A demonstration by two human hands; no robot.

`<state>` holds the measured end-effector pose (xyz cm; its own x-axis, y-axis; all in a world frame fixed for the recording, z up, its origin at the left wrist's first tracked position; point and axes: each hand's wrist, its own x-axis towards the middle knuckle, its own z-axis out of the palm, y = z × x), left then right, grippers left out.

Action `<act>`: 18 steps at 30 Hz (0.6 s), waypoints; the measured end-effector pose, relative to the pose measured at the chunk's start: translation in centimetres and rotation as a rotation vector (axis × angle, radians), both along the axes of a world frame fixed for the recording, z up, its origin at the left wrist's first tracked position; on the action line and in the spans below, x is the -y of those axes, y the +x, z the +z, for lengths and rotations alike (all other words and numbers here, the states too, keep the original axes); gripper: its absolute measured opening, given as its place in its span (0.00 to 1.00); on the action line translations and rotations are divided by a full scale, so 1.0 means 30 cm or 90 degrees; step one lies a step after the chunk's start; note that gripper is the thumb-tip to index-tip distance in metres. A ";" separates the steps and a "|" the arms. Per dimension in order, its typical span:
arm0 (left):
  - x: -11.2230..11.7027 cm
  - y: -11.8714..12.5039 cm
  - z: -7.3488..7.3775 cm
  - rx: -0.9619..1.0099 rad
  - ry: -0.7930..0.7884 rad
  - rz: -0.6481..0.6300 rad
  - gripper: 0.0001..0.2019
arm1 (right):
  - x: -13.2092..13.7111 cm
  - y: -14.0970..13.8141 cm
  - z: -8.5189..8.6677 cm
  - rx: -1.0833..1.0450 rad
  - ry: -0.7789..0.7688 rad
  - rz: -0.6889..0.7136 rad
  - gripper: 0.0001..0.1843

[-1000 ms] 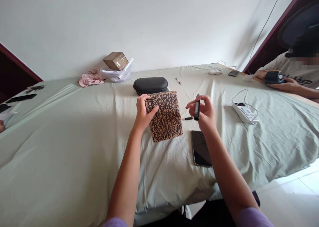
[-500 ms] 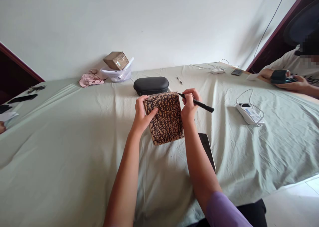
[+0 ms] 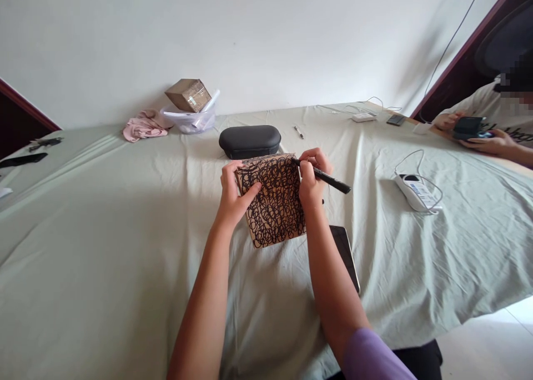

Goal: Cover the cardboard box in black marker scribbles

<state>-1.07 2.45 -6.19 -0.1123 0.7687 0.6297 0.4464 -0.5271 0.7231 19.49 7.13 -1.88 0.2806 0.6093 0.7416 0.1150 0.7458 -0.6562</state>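
In the head view, your left hand (image 3: pixel 232 195) holds the left edge of the scribbled cardboard (image 3: pixel 275 205), its fingers pinching that edge. The cardboard is at the middle of the desk (image 3: pixel 104 230), just in front of the black case (image 3: pixel 250 141). Your right hand (image 3: pixel 311 179) has its fingers pressed together around a black marker (image 3: pixel 333 182), whose tip meets the cardboard's upper right corner. A dark phone (image 3: pixel 346 252) lies beside your right forearm, and a white power strip (image 3: pixel 416 192) sits well off to the right.
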 end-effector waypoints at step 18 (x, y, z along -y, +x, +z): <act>0.005 0.001 0.002 -0.009 0.013 0.007 0.29 | -0.010 0.001 -0.009 -0.002 -0.021 0.078 0.07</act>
<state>-1.03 2.31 -6.12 -0.1121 0.7546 0.6465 0.4618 -0.5365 0.7063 19.51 7.44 -2.13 0.2053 0.6637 0.7193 0.0221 0.7316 -0.6814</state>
